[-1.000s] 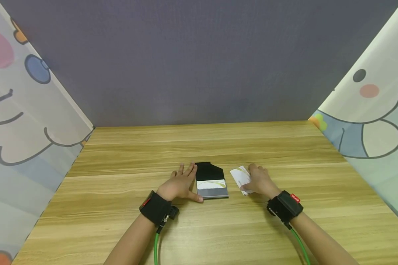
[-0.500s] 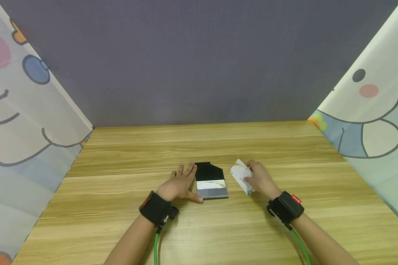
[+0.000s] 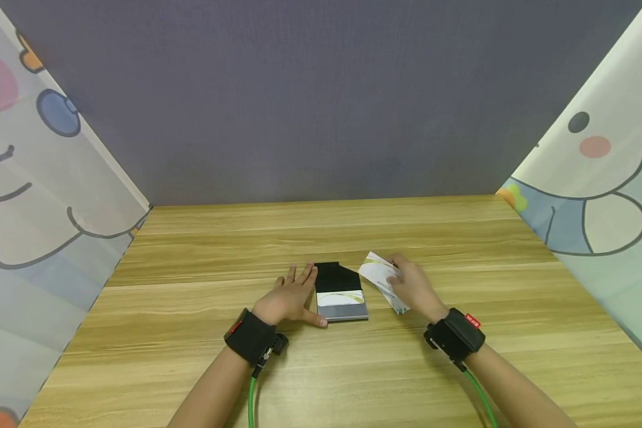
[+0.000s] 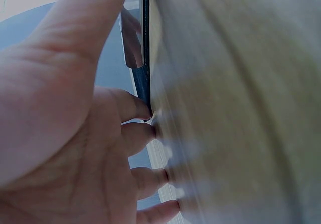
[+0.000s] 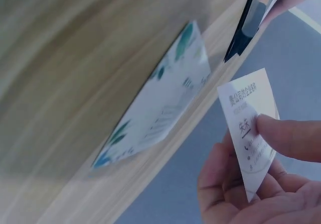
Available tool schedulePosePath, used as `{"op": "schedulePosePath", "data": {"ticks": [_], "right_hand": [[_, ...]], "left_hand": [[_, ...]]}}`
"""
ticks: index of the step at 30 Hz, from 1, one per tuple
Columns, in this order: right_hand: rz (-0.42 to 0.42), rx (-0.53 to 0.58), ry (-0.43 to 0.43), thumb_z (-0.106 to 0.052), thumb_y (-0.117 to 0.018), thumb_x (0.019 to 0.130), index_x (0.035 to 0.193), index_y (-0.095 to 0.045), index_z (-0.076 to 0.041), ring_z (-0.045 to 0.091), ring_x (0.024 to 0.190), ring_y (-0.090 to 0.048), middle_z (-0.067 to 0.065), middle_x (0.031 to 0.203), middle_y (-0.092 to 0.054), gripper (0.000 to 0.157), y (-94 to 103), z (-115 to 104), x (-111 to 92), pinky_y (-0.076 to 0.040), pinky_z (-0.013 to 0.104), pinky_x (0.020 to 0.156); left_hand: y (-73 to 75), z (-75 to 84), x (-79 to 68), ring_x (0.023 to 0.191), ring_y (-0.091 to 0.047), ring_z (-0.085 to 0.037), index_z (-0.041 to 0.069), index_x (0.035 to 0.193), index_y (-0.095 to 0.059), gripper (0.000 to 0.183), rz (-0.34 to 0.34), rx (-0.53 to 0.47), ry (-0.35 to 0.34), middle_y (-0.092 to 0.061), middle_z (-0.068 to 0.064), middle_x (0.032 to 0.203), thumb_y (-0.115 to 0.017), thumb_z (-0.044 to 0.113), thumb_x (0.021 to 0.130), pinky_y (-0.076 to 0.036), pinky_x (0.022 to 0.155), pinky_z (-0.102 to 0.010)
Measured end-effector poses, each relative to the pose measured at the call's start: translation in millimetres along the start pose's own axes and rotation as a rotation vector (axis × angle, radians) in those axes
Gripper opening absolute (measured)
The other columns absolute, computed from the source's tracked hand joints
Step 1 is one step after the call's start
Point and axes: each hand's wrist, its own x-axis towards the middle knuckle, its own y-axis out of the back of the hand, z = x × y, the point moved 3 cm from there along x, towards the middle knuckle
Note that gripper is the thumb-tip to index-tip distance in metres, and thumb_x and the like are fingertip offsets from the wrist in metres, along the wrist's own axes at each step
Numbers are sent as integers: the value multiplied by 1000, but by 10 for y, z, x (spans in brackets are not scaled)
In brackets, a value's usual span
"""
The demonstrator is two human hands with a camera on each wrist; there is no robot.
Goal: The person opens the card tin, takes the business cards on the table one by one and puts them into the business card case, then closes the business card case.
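My left hand (image 3: 286, 302) lies spread against the left side of an open business card case (image 3: 343, 312). Its thumb is at the near corner and its fingertips at the far one. The case has a black flap laid back and a silver pocket, with a white card (image 3: 340, 298) showing in it. Between thumb and fingers, my right hand (image 3: 414, 290) pinches a white business card (image 5: 248, 128) with printed text, held above the table. Under it, a second business card (image 5: 160, 101) with green leaf patterns lies flat on the wood, partly covered in the head view.
The wood-grain table (image 3: 219, 255) runs back to a grey panel (image 3: 321, 107). Cartoon-printed sheets (image 3: 604, 160) flank it on both sides. Black wrist straps with green cables (image 3: 481, 389) sit on both arms.
The right hand has lifted one card off the leaf-patterned one and shifted it left, toward the case. The left hand and the case have stayed in place.
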Motion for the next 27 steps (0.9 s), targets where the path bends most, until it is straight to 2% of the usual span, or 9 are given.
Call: {"op": "schedulePosePath", "data": {"ticks": [6,10,16,21,27], "right_hand": [[-6,25,41,10,-53,81,112,-54,9,35,96,-56,31,111,-59,31,-58,-78,7,-47,54,83],[-23,47,39,9,-54,80,113,-53,8,37,100,-55,31,112,-58,33,-86,-120,18,-47,54,85],[-46,101,45,8,-57,80,111,-55,6,29,89,-58,27,105,-61,31,-143,-214,35,-51,47,75],[-30,129,116,7,-58,81,104,-57,4,27,86,-58,22,98,-64,23,-206,-300,50,-51,46,73],[-23,136,220,7,-54,84,101,-58,1,29,92,-60,21,100,-65,18,-264,-379,55,-53,47,77]], "left_hand": [[4,2,-1,134,3,-45,1,145,-6,110,-4,0,0,-2,-17,154,-66,55,71,-12,107,-63],[-5,-13,11,134,3,-45,2,146,-6,111,3,-3,4,-2,-16,154,-66,57,70,-13,107,-63],[-15,-18,14,134,3,-45,3,146,-5,113,8,0,5,-2,-15,154,-67,57,69,-13,106,-64],[-8,-13,13,133,3,-46,3,146,-6,113,12,3,6,-2,-15,154,-66,58,68,-13,106,-64],[-11,-25,24,133,2,-46,3,146,-7,113,17,9,7,-2,-16,154,-66,59,68,-14,106,-64]]}}
